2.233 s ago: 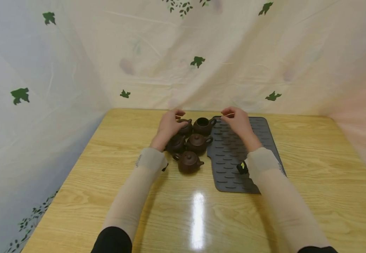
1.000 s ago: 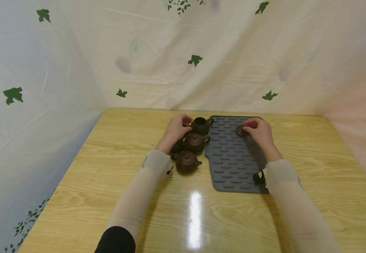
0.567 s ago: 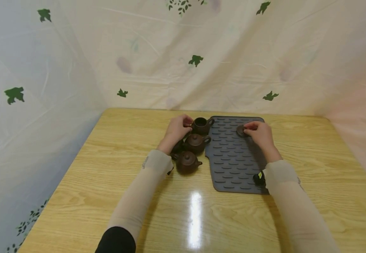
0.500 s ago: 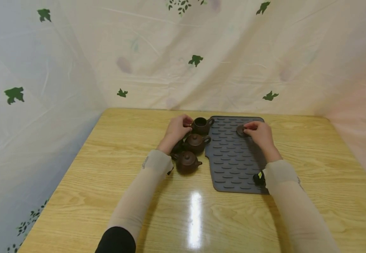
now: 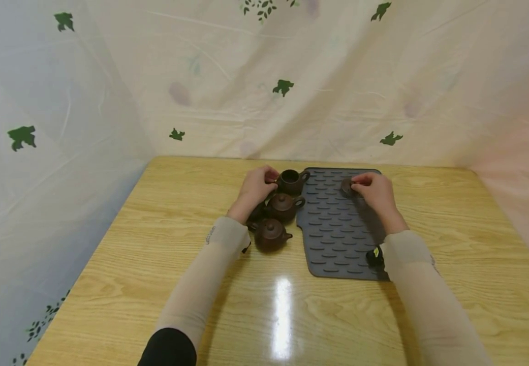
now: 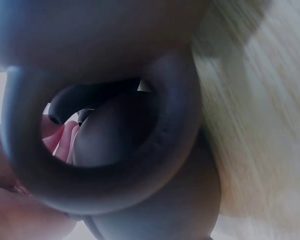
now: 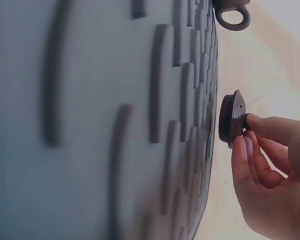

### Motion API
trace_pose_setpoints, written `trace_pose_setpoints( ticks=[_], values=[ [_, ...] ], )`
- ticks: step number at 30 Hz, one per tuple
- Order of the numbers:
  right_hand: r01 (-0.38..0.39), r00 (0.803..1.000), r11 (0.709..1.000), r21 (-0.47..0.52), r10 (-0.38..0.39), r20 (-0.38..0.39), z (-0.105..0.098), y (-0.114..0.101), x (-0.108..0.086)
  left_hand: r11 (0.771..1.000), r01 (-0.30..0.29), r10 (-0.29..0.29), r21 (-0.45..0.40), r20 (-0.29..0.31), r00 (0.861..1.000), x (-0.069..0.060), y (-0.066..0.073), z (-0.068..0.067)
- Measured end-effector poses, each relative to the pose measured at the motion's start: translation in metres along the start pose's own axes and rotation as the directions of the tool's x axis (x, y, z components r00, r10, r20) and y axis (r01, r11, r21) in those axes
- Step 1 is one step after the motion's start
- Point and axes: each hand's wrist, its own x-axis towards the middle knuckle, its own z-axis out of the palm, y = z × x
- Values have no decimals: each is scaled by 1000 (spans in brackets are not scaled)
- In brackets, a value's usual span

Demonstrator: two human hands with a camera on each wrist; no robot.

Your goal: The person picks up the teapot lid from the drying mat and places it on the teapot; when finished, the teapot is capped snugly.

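My right hand (image 5: 375,192) pinches a dark brown teapot lid (image 7: 232,120) by its knob, just above the grey ridged mat (image 5: 337,234). In the right wrist view the thumb and fingertips meet at the knob. My left hand (image 5: 256,189) is beside the lidless teapot (image 5: 290,184), fingers curled at its left side, where the spout is hidden. The hand seems to grip a teapot there, but the contact is mostly covered. Close to the left wrist camera, a teapot handle (image 6: 102,192) fills the view, with fingers (image 6: 65,142) behind it.
Two lidded teapots, one in the middle (image 5: 283,207) and one in front (image 5: 271,235), stand close together left of the mat. Another dark pot (image 5: 256,211) is partly covered by my left wrist. A patterned cloth (image 5: 227,101) hangs behind the wooden table (image 5: 177,284).
My right hand has moved right from the teapots and taken hold of the lid, which has lately risen slightly. My left hand has shifted a little right towards the lidless teapot.
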Motion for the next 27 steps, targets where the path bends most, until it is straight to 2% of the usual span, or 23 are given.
trace_pose_setpoints(
  ticks=[8,14,22,27],
  values=[
    [23,1000,1000,12,-23,18,-2,-18,2,1000,4,-4,-1,-3,1000,0,0,0],
    [10,999,1000,26,-11,46,2,-31,4,1000,4,-4,-3,-4,1000,0,0,0],
    [79,996,995,58,-80,27,14,-52,11,1000,3,-3,6,-7,1000,1,-1,1],
    [94,994,992,86,-99,52,22,-68,16,1000,2,-2,17,-12,1000,1,0,1]
  ],
)
